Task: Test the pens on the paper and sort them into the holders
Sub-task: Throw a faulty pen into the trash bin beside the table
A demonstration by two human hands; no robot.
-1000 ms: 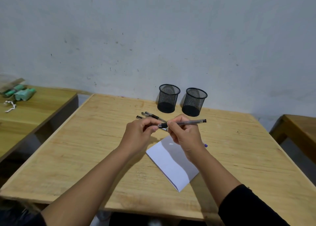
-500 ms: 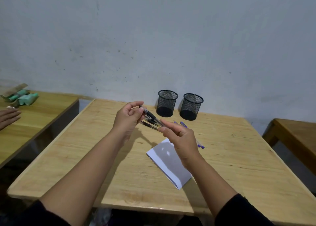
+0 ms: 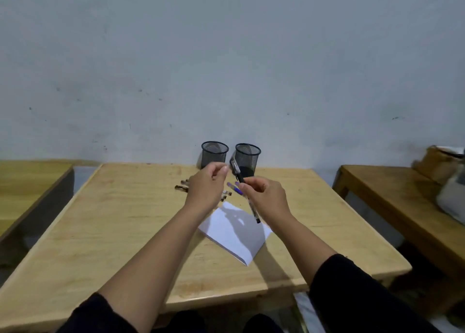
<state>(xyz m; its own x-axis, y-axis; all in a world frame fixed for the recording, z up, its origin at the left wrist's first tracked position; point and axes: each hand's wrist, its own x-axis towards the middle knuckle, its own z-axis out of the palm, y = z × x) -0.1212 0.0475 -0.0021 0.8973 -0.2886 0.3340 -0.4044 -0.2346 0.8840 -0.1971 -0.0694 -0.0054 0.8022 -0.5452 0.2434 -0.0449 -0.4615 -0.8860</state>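
Pen (image 3: 245, 193) pinched in right hand (image 3: 268, 196), left hand (image 3: 207, 188) loosely curled and empty, any lettering unreadable.

My desk (image 3: 120, 222) is pale wood with rounded edges, pushed up to a grey-white wall (image 3: 226, 68) flecked with small dark marks. Another wooden table (image 3: 27, 174) stands to my left across a narrow gap, and a third (image 3: 392, 194) to my right. The light is dim and even.

Left hand (image 3: 206, 189) and right hand (image 3: 268, 198) bare, no rings or watch visible. Black sleeves (image 3: 357, 295) pushed up, forearms uncovered.
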